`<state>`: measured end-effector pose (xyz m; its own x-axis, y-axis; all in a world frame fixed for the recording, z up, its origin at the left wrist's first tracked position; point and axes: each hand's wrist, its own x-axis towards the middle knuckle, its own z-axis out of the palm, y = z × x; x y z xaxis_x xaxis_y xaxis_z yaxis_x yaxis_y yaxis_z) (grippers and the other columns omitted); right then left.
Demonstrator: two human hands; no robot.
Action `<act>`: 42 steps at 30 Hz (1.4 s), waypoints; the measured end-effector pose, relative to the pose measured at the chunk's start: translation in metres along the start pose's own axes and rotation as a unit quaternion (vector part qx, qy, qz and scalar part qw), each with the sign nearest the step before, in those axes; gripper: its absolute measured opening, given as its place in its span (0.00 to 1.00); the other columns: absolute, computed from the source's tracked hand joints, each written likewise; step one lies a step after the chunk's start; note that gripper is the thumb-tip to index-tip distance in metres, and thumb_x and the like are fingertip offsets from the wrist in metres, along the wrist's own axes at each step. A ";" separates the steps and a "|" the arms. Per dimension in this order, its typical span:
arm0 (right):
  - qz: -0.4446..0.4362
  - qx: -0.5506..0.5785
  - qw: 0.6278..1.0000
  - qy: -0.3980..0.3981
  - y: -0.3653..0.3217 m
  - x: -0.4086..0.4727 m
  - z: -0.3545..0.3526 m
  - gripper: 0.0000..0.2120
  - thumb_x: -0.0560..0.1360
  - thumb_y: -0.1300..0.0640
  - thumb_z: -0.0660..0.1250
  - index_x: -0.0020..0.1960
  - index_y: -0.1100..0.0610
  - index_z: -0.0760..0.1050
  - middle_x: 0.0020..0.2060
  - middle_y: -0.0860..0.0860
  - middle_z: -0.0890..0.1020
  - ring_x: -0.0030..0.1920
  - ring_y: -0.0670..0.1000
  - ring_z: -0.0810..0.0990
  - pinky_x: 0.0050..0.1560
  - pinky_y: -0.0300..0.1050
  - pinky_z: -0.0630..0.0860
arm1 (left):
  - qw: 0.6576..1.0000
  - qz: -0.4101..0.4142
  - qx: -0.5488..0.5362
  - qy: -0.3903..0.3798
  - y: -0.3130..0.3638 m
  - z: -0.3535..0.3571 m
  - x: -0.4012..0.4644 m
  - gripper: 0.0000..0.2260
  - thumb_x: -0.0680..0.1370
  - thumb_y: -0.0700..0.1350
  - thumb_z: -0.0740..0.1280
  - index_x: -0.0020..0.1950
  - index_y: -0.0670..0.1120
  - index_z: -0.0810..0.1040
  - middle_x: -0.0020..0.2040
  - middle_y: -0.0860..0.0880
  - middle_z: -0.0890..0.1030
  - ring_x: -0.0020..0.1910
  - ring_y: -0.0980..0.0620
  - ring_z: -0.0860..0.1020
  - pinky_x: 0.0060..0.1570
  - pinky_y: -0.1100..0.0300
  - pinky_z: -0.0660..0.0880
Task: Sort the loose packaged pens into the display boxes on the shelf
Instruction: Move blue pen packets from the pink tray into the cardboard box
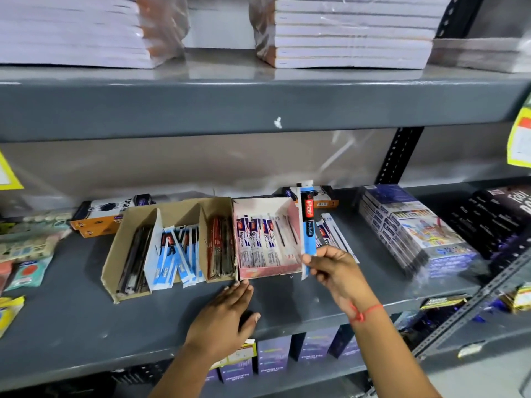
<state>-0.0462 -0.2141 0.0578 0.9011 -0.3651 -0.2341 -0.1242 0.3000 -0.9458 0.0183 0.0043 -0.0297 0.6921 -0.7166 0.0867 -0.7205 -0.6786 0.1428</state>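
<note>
My right hand (pixel 334 271) pinches a blue, black and white packaged pen (pixel 307 225) and holds it upright beside the right wall of the pink display box (pixel 270 272), which holds several white packaged pens. My left hand (pixel 227 314) lies flat on the grey shelf (pixel 71 326) with its fingertips touching the pink box's front left corner. A brown cardboard display box (pixel 113 262) to the left has dark pens, blue-and-white packs and red-brown packs in separate sections. A few loose packaged pens (pixel 333 232) lie right of the pink box.
Purple stacked colour-pencil packs (pixel 413 225) and black boxes (pixel 494 216) sit to the right. Orange-and-white boxes (pixel 97 216) lie behind the cardboard box. Small packaged items (pixel 26 248) crowd the far left. The upper shelf edge (pixel 258 107) overhangs, loaded with notebook stacks.
</note>
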 end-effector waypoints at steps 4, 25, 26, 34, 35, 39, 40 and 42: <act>-0.006 0.012 1.000 -0.010 -0.001 -0.003 0.011 0.14 0.70 0.71 0.69 0.29 0.58 0.75 0.18 0.47 0.76 0.19 0.41 0.71 0.22 0.29 0.68 | 1.000 -0.004 -0.009 -0.017 -0.001 0.000 -0.001 0.34 0.81 0.60 0.40 0.56 0.46 0.82 0.57 0.50 0.81 0.55 0.52 0.79 0.55 0.56 0.70; -0.016 -0.282 0.949 -0.139 0.033 0.000 0.193 0.27 0.71 0.70 0.67 0.68 0.56 0.67 0.43 0.59 0.79 0.13 0.40 0.71 0.14 0.31 0.65 | 0.988 -0.132 -0.036 0.064 -0.088 -0.020 -0.085 0.22 0.72 0.58 0.56 0.50 0.47 0.85 0.53 0.51 0.83 0.48 0.53 0.82 0.36 0.63 0.77; -0.015 -0.301 0.943 -0.142 0.040 0.003 0.204 0.29 0.72 0.69 0.67 0.71 0.56 0.65 0.50 0.61 0.80 0.15 0.41 0.73 0.15 0.33 0.67 | 0.986 -0.145 -0.031 0.077 -0.097 -0.019 -0.091 0.22 0.73 0.58 0.56 0.51 0.47 0.85 0.52 0.51 0.83 0.48 0.52 0.82 0.35 0.62 0.77; -0.071 -0.558 0.823 -0.083 0.045 0.031 0.238 0.17 0.75 0.69 0.55 0.63 0.64 0.70 0.59 0.63 0.79 0.60 0.62 0.78 0.57 0.51 0.75 | 0.976 -0.177 -0.002 0.126 -0.120 -0.015 -0.101 0.22 0.75 0.58 0.55 0.54 0.48 0.83 0.53 0.52 0.83 0.50 0.52 0.81 0.35 0.62 0.77; -0.065 -0.572 0.813 -0.082 0.045 0.034 0.242 0.17 0.76 0.69 0.54 0.63 0.66 0.70 0.60 0.64 0.78 0.62 0.63 0.77 0.59 0.51 0.74 | 0.976 -0.175 -0.006 0.131 -0.121 -0.014 -0.101 0.22 0.74 0.57 0.56 0.54 0.48 0.83 0.52 0.52 0.83 0.50 0.52 0.81 0.35 0.62 0.77; -0.070 -0.617 0.778 -0.097 0.046 0.036 0.266 0.17 0.79 0.67 0.51 0.64 0.66 0.72 0.62 0.63 0.77 0.63 0.63 0.76 0.61 0.53 0.73 | 0.975 -0.162 -0.003 0.156 -0.121 -0.015 -0.100 0.21 0.71 0.55 0.57 0.52 0.48 0.84 0.50 0.52 0.83 0.48 0.53 0.82 0.33 0.65 0.76; -0.071 -0.629 0.768 -0.100 0.046 0.036 0.271 0.18 0.78 0.68 0.51 0.64 0.66 0.72 0.62 0.62 0.78 0.64 0.63 0.76 0.61 0.53 0.73 | 0.974 -0.158 0.003 0.161 -0.119 -0.017 -0.099 0.21 0.71 0.55 0.57 0.51 0.49 0.85 0.49 0.53 0.84 0.47 0.54 0.82 0.33 0.65 0.75; -0.065 -0.654 0.747 -0.102 0.046 0.038 0.277 0.18 0.78 0.68 0.52 0.64 0.65 0.73 0.62 0.62 0.78 0.64 0.62 0.76 0.61 0.53 0.74 | 0.974 -0.151 0.009 0.167 -0.118 -0.018 -0.099 0.21 0.71 0.55 0.57 0.51 0.48 0.85 0.49 0.53 0.84 0.47 0.55 0.81 0.33 0.66 0.74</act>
<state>0.0976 0.0295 0.0674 0.9686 -0.1352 -0.2088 -0.2107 -0.8920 -0.3998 0.0354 0.1582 -0.0369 0.8458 -0.3941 0.3597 -0.4807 -0.8553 0.1934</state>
